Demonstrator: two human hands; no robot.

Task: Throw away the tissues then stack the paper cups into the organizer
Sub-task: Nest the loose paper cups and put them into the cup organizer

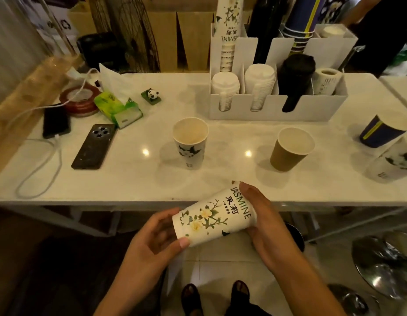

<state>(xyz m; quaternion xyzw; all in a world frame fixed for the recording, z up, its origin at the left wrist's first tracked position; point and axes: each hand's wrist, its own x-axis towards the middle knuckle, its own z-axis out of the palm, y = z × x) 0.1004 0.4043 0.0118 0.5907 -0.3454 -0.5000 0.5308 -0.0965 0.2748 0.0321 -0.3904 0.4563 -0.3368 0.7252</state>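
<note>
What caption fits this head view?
Both hands hold a jasmine cup sideways before the table.

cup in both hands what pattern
White cup with yellow-white flowers and "JASMINE" lettering; head view.

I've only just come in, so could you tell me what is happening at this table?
A person holds a floral JASMINE cup sideways in both hands, the left hand at its base and the right hand at its rim, just off the table's front edge. Another floral cup, a brown cup and a blue cup stand loose on the white table. The white organizer behind them already holds cup and lid stacks.
</note>
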